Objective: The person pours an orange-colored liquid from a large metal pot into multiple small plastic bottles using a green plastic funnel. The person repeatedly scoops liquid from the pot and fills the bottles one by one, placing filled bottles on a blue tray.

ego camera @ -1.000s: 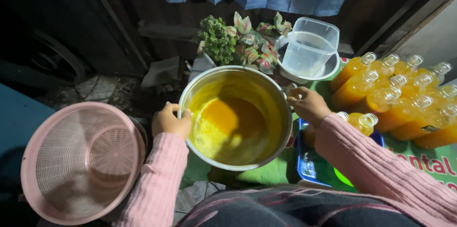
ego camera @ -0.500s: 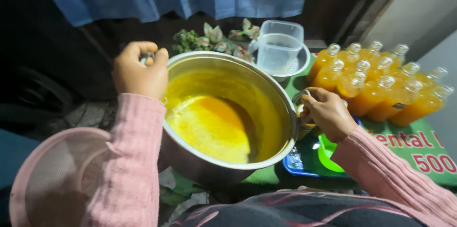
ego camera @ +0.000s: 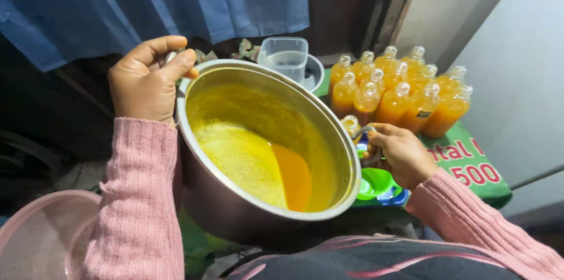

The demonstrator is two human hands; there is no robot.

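Steel pot (ego camera: 264, 156) tilted toward right side, above worktop. Left hand (ego camera: 147, 80) grip closed on raised handle, right hand (ego camera: 396, 153) closed on low handle. Orange liquid (ego camera: 291, 177) pooling over green funnel (ego camera: 373, 183). Tip slowly, keep lip centred on funnel.

Pot (ego camera: 235, 209): I see a large round steel pot, tilted toward its right side, lifted between my two hands at its handles.
Liquid (ego camera: 294, 177): orange juice pooled low on the right inside wall.
Pulp (ego camera: 241, 159): pale yellow, foamy, clinging to the pot's base and lower wall beside the liquid.
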